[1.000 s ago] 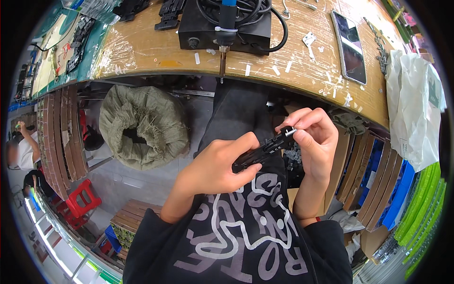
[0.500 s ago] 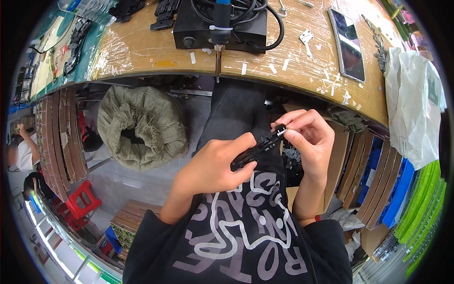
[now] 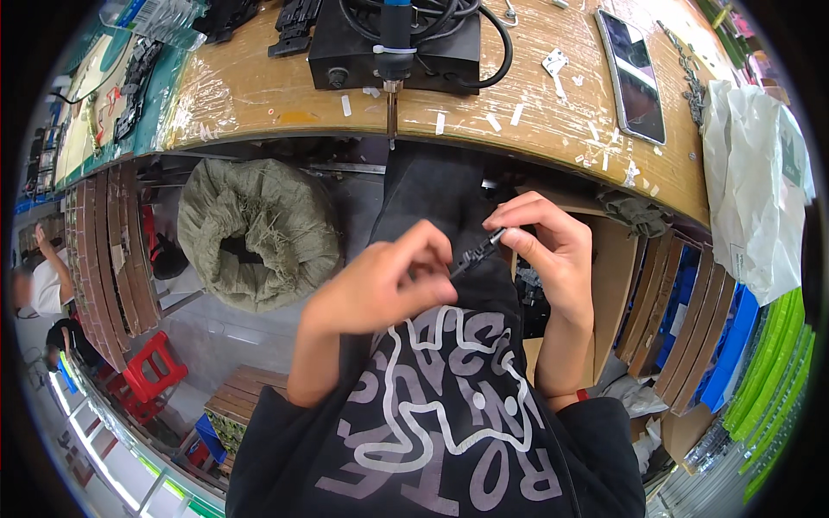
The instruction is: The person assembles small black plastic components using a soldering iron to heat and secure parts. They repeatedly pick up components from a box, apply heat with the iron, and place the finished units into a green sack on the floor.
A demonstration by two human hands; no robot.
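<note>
A narrow black plastic part [image 3: 477, 254] is held above my lap, its slim edge showing. My right hand [image 3: 553, 250] pinches its upper end between thumb and fingertips. At the lower end, my left hand [image 3: 380, 281] has its fingers curled, thumb and index on either side of the part; its fingertips are slightly blurred. Above the hands, an electric screwdriver [image 3: 395, 65] with a blue and black body hangs point down in front of the table edge.
On the wooden table [image 3: 259, 91] are a black box [image 3: 345, 73] with coiled cable, a phone [image 3: 635, 82], a metal piece [image 3: 555, 64] and white scraps. A white bag [image 3: 751, 190] hangs at right. A rolled-down sack [image 3: 259, 233] stands left; a co-worker's arm [image 3: 53, 259] shows far left.
The black part has turned from showing its broad face to showing a thin edge. My left hand has loosened and its fingers have shifted; the right keeps its pinch, slightly left.
</note>
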